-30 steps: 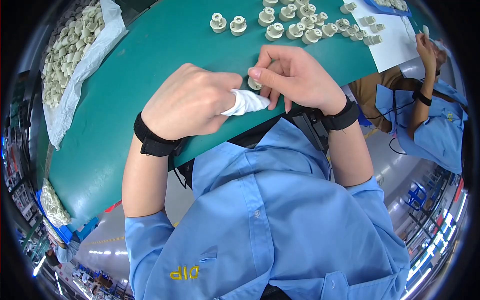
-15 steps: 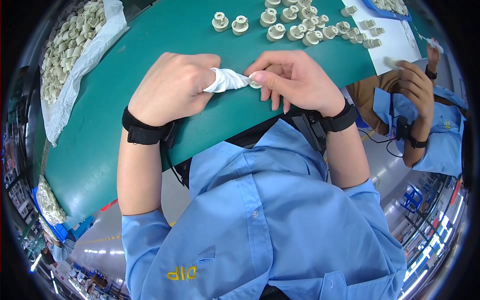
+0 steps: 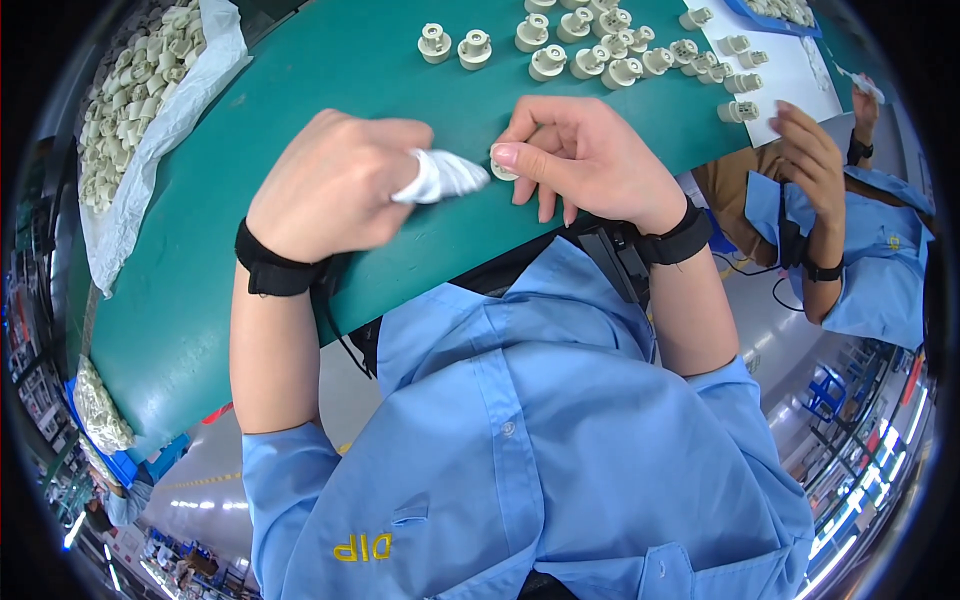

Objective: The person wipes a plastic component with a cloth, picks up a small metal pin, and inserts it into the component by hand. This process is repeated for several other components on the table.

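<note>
Clenched in my left hand (image 3: pixel 335 185) is a white cloth (image 3: pixel 442 178), twisted so that a narrow tip sticks out toward the right. My right hand (image 3: pixel 595 165) pinches a small round cream plastic part (image 3: pixel 502 170) between thumb and index finger, its other fingers loosely curled. A small gap separates the cloth's tip from the part. Most of the part is covered by the fingertips. Beyond my hands stand several cream cylindrical plastic parts (image 3: pixel 547 62) with round stepped bases, and two similar parts (image 3: pixel 475 49) sit apart to their left.
At the far left, a white plastic bag (image 3: pixel 215 80) holds a heap of cream parts on the green table (image 3: pixel 180 330). A white sheet (image 3: pixel 800 90) with several parts and a blue tray (image 3: pixel 765 22) lie far right. A co-worker's hand (image 3: pixel 810 160) is beside the sheet.
My left hand has drawn the cloth leftward and slightly nearer me, off the part in my right hand. The co-worker's hand has let go of a part, which now sits at the sheet's edge.
</note>
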Available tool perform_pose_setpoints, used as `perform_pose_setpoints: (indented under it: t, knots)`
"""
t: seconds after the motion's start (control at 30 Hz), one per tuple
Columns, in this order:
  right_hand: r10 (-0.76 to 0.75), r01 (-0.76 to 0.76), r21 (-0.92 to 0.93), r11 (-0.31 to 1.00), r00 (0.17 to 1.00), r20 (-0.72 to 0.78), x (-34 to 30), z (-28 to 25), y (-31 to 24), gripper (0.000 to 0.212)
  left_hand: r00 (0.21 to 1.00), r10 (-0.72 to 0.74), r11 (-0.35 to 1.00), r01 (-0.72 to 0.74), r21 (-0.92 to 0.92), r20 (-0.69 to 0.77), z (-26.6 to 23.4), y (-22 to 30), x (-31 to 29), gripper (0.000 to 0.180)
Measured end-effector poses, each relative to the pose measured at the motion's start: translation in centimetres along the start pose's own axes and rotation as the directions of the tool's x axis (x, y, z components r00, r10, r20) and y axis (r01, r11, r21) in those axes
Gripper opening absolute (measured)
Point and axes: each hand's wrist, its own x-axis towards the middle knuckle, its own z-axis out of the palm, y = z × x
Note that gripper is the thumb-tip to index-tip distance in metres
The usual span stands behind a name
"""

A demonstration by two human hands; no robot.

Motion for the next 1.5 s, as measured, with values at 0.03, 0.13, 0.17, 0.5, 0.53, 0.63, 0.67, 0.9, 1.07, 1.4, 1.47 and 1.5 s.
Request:
perform_pose_setpoints:
  t: [0.03, 0.13, 0.17, 0.5, 0.53, 0.63, 0.67, 0.9, 1.07, 1.4, 1.47, 1.5]
  knots:
    - [-0.006, 0.006, 0.001, 1.000, 1.000, 0.003, 0.0, 0.0, 0.0, 0.020, 0.999, 0.041, 0.998, -0.040, -0.042, 0.024, 0.2, 0.7, 0.2, 0.009]
    - [-0.017, 0.017, 0.004, 1.000, 1.000, 0.007, 0.0, 0.1, 0.1, 0.020, 0.990, 0.126, 0.984, -0.117, -0.132, 0.067, 0.6, 1.3, 0.6, 0.008]
    - [-0.013, 0.013, -0.003, 1.000, 1.000, 0.005, 0.0, 0.0, 0.0, 0.020, 0.997, 0.073, 0.989, -0.069, -0.130, 0.033, 0.6, 0.7, 0.5, 0.009]
    - [-0.034, 0.034, 0.028, 0.999, 0.999, 0.007, 0.2, 0.0, 0.5, 0.019, 0.999, 0.008, 0.994, -0.004, -0.111, 0.035, 0.6, 1.1, 0.7, 0.008]
    - [-0.031, 0.031, 0.031, 0.999, 1.000, 0.003, 0.2, 0.1, 0.7, 0.019, 0.999, 0.011, 0.994, -0.007, -0.114, 0.039, 0.6, 0.8, 0.5, 0.008]
    - [-0.094, 0.095, 0.029, 0.995, 0.995, -0.023, 0.2, 0.1, 1.1, 0.020, 0.995, -0.104, 0.993, 0.104, 0.056, 0.001, 0.1, -1.3, -0.2, 0.007]
    - [-0.094, 0.095, 0.031, 0.995, 0.995, -0.028, 0.3, 0.0, 1.2, 0.020, 0.995, -0.099, 0.994, 0.099, 0.055, 0.003, 0.0, -1.2, 0.0, 0.007]
    - [-0.091, 0.091, 0.087, 0.992, 0.996, -0.001, 0.0, -0.2, 0.7, 0.021, 0.997, 0.048, 0.995, -0.042, -0.089, 0.065, 0.3, 2.1, 1.1, 0.015]
    - [-0.126, 0.127, 0.008, 0.992, 0.991, -0.040, 0.0, -0.1, 1.1, 0.022, 0.997, -0.068, 0.985, 0.074, -0.158, 0.042, -0.3, 0.2, 0.7, 0.014]
    - [-0.233, 0.227, -0.084, 0.970, 0.970, -0.070, 0.0, -0.3, 1.4, 0.024, 0.998, -0.061, 0.985, 0.065, -0.157, 0.034, 0.5, 1.3, 1.3, 0.017]
    - [-0.248, 0.241, -0.091, 0.966, 0.966, -0.075, 0.0, -0.2, 1.4, 0.024, 0.995, -0.096, 0.978, 0.101, -0.181, 0.037, 0.4, 1.2, 1.2, 0.017]
    - [-0.235, 0.230, -0.078, 0.970, 0.969, -0.070, 0.1, -0.2, 1.3, 0.024, 0.995, -0.089, 0.980, 0.095, -0.174, 0.039, 0.3, 1.1, 1.2, 0.017]
